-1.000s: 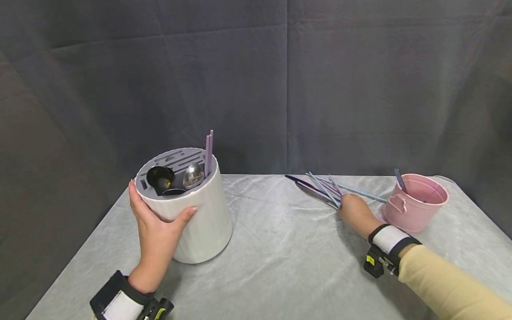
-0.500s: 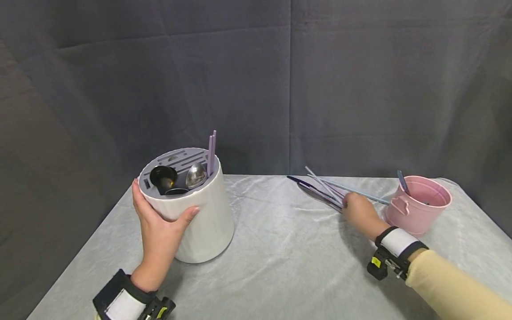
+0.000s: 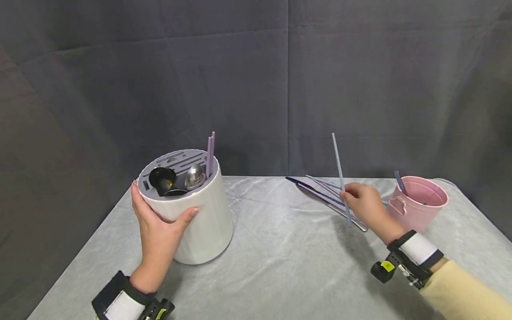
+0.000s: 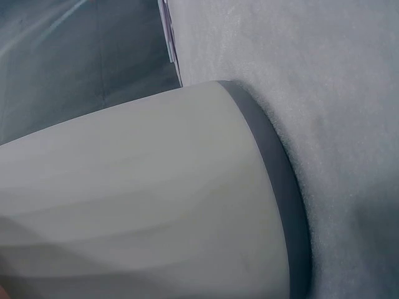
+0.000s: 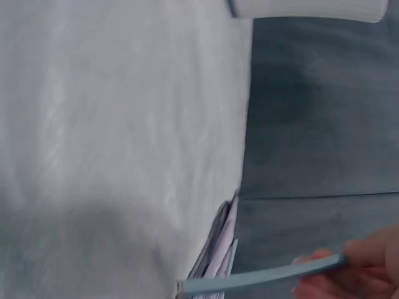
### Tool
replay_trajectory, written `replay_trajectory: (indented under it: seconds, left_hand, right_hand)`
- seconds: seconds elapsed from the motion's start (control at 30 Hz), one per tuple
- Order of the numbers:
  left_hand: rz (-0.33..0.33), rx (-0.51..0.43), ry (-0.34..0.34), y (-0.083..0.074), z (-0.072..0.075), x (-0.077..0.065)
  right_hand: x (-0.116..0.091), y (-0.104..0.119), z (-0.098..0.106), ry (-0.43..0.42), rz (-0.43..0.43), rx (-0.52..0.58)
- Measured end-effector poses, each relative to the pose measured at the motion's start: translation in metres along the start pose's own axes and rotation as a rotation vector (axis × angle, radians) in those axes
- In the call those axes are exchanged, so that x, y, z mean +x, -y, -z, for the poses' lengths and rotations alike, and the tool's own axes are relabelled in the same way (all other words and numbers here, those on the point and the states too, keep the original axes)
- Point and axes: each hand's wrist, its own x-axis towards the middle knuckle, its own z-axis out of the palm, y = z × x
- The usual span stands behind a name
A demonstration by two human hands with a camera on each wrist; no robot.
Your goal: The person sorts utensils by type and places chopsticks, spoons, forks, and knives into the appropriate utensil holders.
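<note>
My left hand (image 3: 158, 233) grips the near left side of a white ribbed utensil holder (image 3: 210, 222), thumb across its front. Its grey slotted top carries a black ladle (image 3: 161, 176), a metal spoon (image 3: 195, 176) and two upright purple chopsticks (image 3: 210, 155). On the right, my right hand (image 3: 370, 206) pinches a light blue chopstick (image 3: 338, 155) between thumb and fingers, raised nearly upright. The same chopstick (image 5: 268, 276) crosses the bottom of the right wrist view. Under that hand lies a loose pile with a dark knife (image 3: 306, 186), silver cutlery (image 3: 310, 193) and more thin chopsticks (image 3: 326, 186).
A pink bucket (image 3: 414, 215) stands right of the pile, with a dark handle (image 3: 400, 182) sticking out of it. Grey cloth covers the table (image 3: 272, 258). Behind its far edge hangs a dark grey curtain (image 3: 248, 89).
My right hand has lifted a light blue chopstick off the pile and tilted it upright, drawing back slightly to the right. My left hand keeps its hold on the utensil holder.
</note>
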Motion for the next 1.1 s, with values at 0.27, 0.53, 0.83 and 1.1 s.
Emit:
replay_trajectory:
  seconds: [0.27,0.53,0.83,1.1]
  left_hand:
    - [0.003,0.017,-0.007,0.001,0.001,-0.001]
    - [0.006,0.014,-0.003,0.002,0.001,0.0]
    - [0.02,0.019,0.008,0.002,0.0,-0.001]
    - [0.023,0.024,0.012,0.001,0.0,0.0]
  right_hand:
    - [-0.005,0.021,0.003,0.021,-0.005,0.364]
    - [-0.005,0.057,-0.004,0.017,-0.026,0.655]
    - [0.004,0.101,-0.018,-0.008,0.049,0.868]
    - [0.013,0.135,-0.027,-0.034,0.127,0.989]
